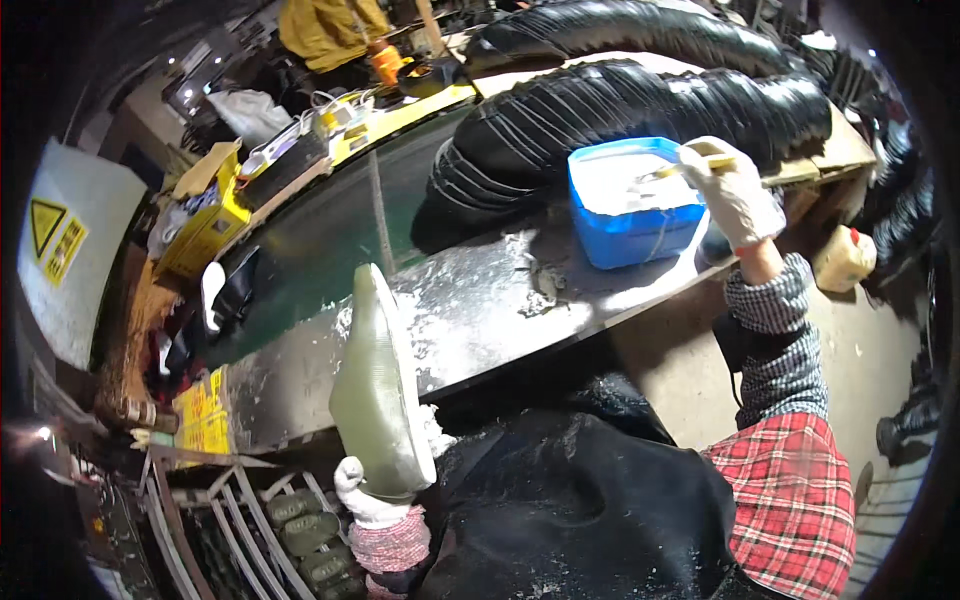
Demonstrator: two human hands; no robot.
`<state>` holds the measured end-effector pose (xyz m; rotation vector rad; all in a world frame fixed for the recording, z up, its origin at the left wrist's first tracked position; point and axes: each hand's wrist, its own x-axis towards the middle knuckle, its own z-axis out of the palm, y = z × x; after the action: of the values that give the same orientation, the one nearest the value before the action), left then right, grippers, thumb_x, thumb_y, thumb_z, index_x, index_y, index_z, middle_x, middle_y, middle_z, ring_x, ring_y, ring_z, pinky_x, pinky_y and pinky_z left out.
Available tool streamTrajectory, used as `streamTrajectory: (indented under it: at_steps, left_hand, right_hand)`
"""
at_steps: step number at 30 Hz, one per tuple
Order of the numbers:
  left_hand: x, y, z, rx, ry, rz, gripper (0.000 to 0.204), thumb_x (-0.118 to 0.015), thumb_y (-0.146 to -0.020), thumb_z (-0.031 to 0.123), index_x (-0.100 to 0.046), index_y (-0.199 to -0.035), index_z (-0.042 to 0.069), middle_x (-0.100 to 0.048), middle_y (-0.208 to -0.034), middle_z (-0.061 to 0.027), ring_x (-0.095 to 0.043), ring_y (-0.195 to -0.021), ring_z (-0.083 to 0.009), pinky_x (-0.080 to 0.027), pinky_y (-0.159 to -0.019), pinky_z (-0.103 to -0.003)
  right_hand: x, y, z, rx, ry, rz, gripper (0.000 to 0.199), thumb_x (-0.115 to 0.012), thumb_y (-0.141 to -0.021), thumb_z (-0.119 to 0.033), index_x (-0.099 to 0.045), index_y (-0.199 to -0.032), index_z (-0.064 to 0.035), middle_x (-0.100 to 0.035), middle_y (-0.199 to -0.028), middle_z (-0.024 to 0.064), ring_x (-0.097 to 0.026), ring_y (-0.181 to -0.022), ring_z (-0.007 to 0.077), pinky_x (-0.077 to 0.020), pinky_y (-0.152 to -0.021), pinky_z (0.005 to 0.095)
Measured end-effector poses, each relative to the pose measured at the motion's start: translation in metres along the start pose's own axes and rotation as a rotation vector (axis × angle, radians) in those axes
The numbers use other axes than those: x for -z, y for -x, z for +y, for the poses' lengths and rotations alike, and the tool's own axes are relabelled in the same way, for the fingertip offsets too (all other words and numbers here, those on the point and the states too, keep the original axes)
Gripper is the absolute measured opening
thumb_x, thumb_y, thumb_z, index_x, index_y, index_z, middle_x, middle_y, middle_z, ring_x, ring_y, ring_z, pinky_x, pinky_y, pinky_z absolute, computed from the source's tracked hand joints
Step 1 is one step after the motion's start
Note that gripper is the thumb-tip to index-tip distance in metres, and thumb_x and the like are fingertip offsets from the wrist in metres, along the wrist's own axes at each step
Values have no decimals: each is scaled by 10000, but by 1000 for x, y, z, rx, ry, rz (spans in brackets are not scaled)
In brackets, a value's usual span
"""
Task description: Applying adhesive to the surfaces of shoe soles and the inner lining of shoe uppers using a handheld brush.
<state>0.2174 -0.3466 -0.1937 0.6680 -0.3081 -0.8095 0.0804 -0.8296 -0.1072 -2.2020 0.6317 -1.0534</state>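
Note:
My left hand (362,495), in a white glove, grips the heel end of a pale green shoe (380,385) held sole up, toe pointing away from me over the workbench edge. My right hand (738,195), also gloved, holds a brush (690,165) whose tip reaches into a blue tub (630,235) of white paste. The tub stands on the glue-stained workbench (480,310). A dark apron covers my lap below the shoe.
A dark green conveyor belt (320,240) runs beyond the bench. Thick black ribbed ducts (640,100) lie behind the tub. A yellow box (205,225) sits at the left. More pale green soles (300,530) rest in a rack at the lower left. A person in yellow (325,30) is far back.

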Motion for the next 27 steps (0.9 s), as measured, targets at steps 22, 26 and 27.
streamTrajectory:
  at_steps: [22, 26, 27]
  left_hand:
    - [163, 88, -78, 195, 902, -84, 1003, -435, -797, 810, -322, -1498, 102, -454, -1338, -362, -529, -1078, -579, -458, -826, -667]
    - [154, 88, -80, 148, 928, -12, 965, -410, -808, 809, -295, -1518, 166, -422, -1436, -255, -498, -1167, -551, -480, -804, -675]
    - [152, 89, -76, 188, 913, 66, 983, -412, -795, 822, -310, -1504, 150, -448, -1398, -250, -525, -1121, -530, -488, -794, -658]
  right_hand:
    - [-292, 86, -170, -24, -893, -897, 198, -689, -897, -164, -685, -997, 8, -703, -886, 87, -656, -800, 125, -542, -703, 269]
    - [-243, 114, -138, 71, -675, -1104, 152, -662, -911, -130, -693, -984, 0, -713, -921, 91, -652, -805, 104, -542, -691, 260]
    - [-236, 122, -139, 202, -712, -1136, 161, -675, -908, -155, -702, -978, -13, -716, -915, 104, -655, -807, 107, -543, -691, 267]
